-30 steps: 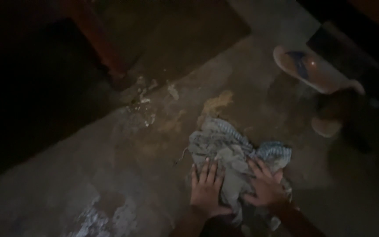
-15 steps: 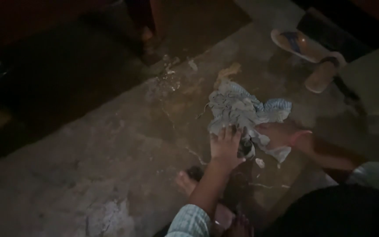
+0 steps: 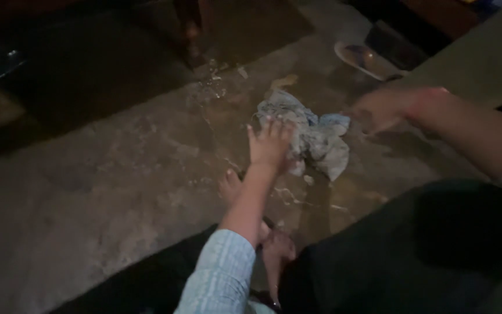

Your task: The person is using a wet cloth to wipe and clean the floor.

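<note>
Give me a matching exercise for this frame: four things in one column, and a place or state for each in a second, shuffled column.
Things:
1. left hand
2. right hand
3. crumpled rag
4. sandal

Places or states:
A. lifted off the cloth, blurred, fingers spread
B. lying bunched on the concrete floor
C. pressed flat on the cloth's left part
D. far side of the floor, beyond the cloth

Pairs: 1-C, 2-A, 3-B, 4-D
</note>
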